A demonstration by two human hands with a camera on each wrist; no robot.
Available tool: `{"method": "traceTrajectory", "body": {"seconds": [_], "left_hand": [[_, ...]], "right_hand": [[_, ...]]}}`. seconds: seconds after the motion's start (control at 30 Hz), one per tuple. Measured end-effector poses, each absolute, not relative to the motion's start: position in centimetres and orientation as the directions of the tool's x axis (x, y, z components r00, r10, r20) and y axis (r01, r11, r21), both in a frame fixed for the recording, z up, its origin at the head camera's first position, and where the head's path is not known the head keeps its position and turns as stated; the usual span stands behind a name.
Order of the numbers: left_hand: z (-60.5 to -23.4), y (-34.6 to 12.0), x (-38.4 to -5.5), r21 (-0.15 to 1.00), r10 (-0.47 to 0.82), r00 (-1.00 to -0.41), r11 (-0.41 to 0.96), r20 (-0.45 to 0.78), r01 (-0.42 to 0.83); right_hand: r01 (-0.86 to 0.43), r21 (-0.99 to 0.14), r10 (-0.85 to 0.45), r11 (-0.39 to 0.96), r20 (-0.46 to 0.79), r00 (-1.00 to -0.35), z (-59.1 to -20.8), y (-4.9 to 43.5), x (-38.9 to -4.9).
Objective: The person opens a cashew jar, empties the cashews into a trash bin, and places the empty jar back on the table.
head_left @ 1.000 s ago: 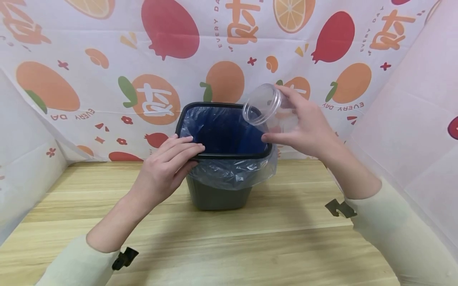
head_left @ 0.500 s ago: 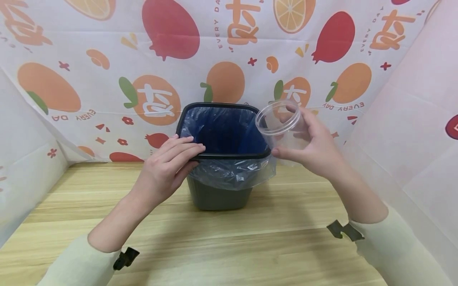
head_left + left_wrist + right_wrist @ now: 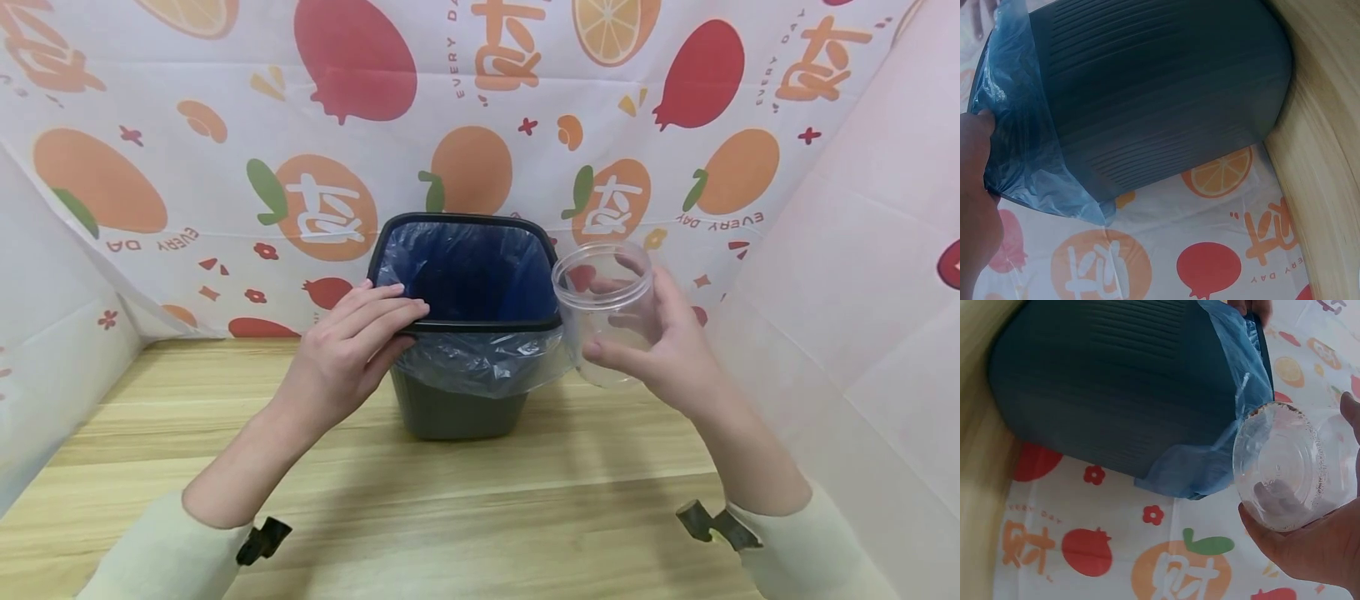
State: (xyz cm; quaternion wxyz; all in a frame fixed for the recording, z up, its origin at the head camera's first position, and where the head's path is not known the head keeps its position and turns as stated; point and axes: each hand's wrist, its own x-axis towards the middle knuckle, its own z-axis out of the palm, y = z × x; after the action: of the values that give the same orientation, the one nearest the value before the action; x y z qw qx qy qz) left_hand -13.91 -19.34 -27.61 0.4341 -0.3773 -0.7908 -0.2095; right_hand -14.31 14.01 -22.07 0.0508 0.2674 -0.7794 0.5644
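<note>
A dark grey-green trash can (image 3: pixel 459 417) stands upright on the wooden table, its black rim folded over with a clear plastic liner (image 3: pixel 480 362). My left hand (image 3: pixel 347 343) grips the near-left part of that rim, fingers over the top and thumb outside; the left wrist view shows the thumb against the liner. To the right of the can, my right hand (image 3: pixel 678 354) holds a clear plastic jar (image 3: pixel 583 329) around its side. The jar is nearly upright, lidless, with its mouth up. Small brownish specks line the edge of its base (image 3: pixel 1279 469) in the right wrist view.
A white fruit-printed cloth (image 3: pixel 465 92) hangs close behind the can. Paler cloth walls (image 3: pixel 847 275) rise at both sides. Light wood tabletop (image 3: pixel 450 517) stretches in front of the can and between the forearms.
The right hand has moved right and down, away from above the can's opening, turning the jar from tilted toward the can to nearly upright. The left hand has stayed on the rim.
</note>
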Motion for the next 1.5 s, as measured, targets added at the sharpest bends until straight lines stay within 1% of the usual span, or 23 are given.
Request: {"method": "traceTrajectory", "body": {"seconds": [0.13,0.33,0.5,0.73,0.93,1.23,1.5], "left_hand": [[-27.7,-19.4,-14.0,0.002,0.409,-0.333,0.628,0.85,0.778],[-27.7,-19.3,-13.9,0.0,0.411,-0.328,0.624,0.851,0.781],[-27.6,-19.2,-13.9,0.001,0.407,-0.324,0.621,0.854,0.784],[-27.5,-19.1,-13.8,-0.007,0.409,-0.321,0.626,0.854,0.78],[-27.5,-19.1,-13.8,-0.007,0.414,-0.327,0.628,0.849,0.778],[-27.6,-19.1,-14.0,-0.008,0.417,-0.324,0.624,0.849,0.782],[-27.6,-19.1,-14.0,-0.008,0.408,-0.319,0.627,0.856,0.779]], "right_hand": [[-0.46,-0.878,-0.378,0.136,0.383,-0.843,-23.9,14.5,-14.6],[-0.492,-0.867,-0.414,-0.084,0.479,-0.774,-26.9,14.9,-15.1],[-0.485,-0.855,-0.443,-0.184,0.513,-0.736,-28.6,14.4,-14.4],[-0.469,-0.859,-0.465,-0.204,0.507,-0.726,-30.3,13.8,-13.7],[-0.431,-0.883,-0.496,-0.185,0.463,-0.735,-31.6,13.2,-13.3],[-0.375,-0.896,-0.521,-0.239,0.444,-0.729,-33.2,11.9,-13.0],[-0.34,-0.913,-0.542,-0.225,0.407,-0.735,-34.3,10.8,-12.8]]}}
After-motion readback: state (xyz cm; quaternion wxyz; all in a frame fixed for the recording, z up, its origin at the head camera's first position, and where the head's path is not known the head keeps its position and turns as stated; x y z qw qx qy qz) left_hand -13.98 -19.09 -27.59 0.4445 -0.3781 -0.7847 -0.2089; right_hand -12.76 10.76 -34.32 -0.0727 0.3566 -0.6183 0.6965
